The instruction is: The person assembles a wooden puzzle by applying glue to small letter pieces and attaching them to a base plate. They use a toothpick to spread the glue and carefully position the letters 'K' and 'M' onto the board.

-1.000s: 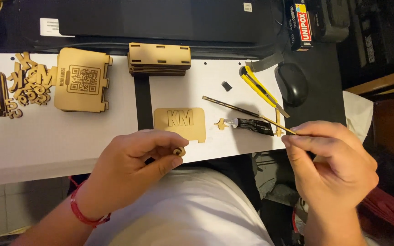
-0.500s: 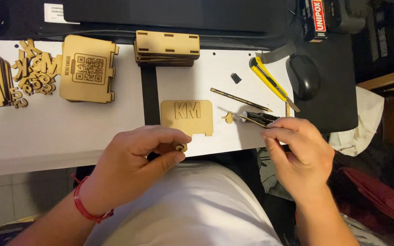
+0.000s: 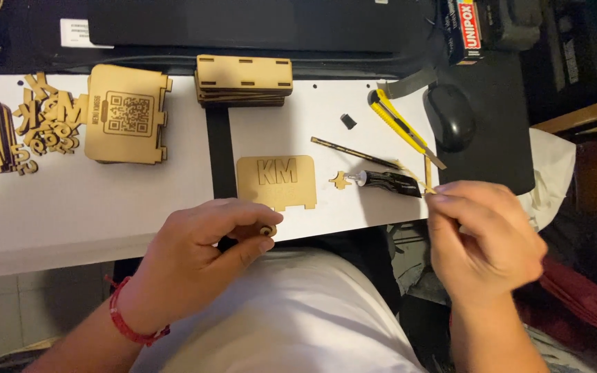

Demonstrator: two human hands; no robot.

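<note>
Wooden stick, thin and pale, is pinched at my right hand's fingertips, just past the black glue tube lying on the white table. Beside the tube sit a tiny cut-out piece and a lettered wooden plaque; a yellow utility knife and a black mouse lie farther back. My left hand is curled at the table edge, thumb and forefinger closed on a small dark part I cannot make out.
</note>
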